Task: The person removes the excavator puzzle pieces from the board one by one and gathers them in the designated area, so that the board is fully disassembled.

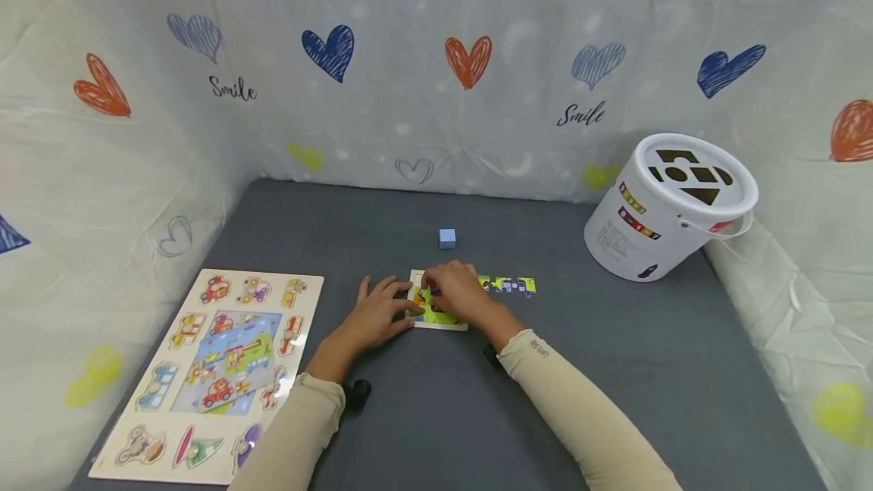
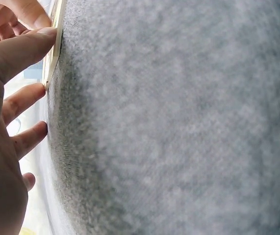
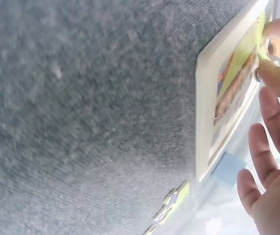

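A small jigsaw puzzle tray [image 1: 443, 326] with a pale wooden rim lies flat on the dark table. My left hand [image 1: 371, 318] rests at its left side with fingers spread, and in the left wrist view the thumb [image 2: 39, 44] touches the rim. Over the tray, my right hand [image 1: 460, 295] pinches a yellow-green jigsaw piece [image 3: 264, 50] between thumb and index finger. Part of the picture inside the tray is hidden by that hand. Several loose jigsaw pieces [image 1: 505, 285] lie in a row just right of the tray.
Beyond the tray sits a small blue cube [image 1: 446, 239]. A white shape-sorter bucket [image 1: 624, 229] with a cut-out lid stands at the back right. At left lies a large vehicle peg board [image 1: 311, 286] with picture sheets [image 1: 235, 362] on it. Heart-printed curtains [image 1: 402, 127] enclose the table.
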The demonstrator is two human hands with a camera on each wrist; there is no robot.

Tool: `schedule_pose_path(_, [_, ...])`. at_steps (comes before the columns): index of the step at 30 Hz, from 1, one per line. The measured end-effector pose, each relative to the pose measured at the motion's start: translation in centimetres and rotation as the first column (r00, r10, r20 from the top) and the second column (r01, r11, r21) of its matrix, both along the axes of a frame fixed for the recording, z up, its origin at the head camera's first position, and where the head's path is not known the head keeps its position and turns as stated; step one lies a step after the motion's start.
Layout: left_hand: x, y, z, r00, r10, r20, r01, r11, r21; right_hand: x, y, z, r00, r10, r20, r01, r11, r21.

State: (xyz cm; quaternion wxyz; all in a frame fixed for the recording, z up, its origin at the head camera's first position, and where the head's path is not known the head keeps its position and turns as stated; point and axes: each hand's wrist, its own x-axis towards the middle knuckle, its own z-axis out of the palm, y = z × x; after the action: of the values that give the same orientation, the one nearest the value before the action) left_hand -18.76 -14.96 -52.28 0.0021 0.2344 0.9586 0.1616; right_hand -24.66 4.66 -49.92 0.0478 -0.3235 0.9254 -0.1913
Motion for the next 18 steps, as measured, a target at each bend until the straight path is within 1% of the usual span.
schedule_pose_path(2, [0.0, 0.2, 0.1, 1.000, -0.001, 0.010, 0.001, 1.000, 0.003, 0.2, 0.2, 0.0, 1.000, 0.001, -0.013, -0.002, 1.000, -0.025])
schedule_pose_path(4, [0.1, 0.4, 0.1, 1.000, -0.001, 0.019, 0.001, 1.000, 0.008, 0.3, 0.4, 0.0, 1.000, 0.003, -0.011, -0.004, 0.999, -0.054])
schedule_pose_path(9, [0.0, 0.6, -0.3, 1.000, 0.004, 0.030, -0.005, 1.000, 0.023, 0.2, 1.0, 0.3, 0.999, 0.005, 0.041, -0.001, 0.995, -0.096])
schedule_pose_path(12, [0.0, 0.5, -0.5, 1.000, 0.010, 0.028, -0.011, 1.000, 0.021, -0.1, 1.7, 0.7, 0.995, -0.030, 0.093, 0.040, 0.993, -0.109])
schedule_pose_path(14, [0.0, 0.5, -0.5, 0.999, 0.019, 0.027, -0.020, 0.999, 0.027, -0.4, 2.4, 1.1, 0.990, -0.068, 0.125, 0.083, 0.990, -0.115])
schedule_pose_path(18, [0.0, 0.2, -0.3, 0.998, 0.045, 0.033, -0.046, 0.998, 0.032, -1.1, 4.3, 2.1, 0.977, -0.145, 0.155, 0.161, 0.982, -0.102])
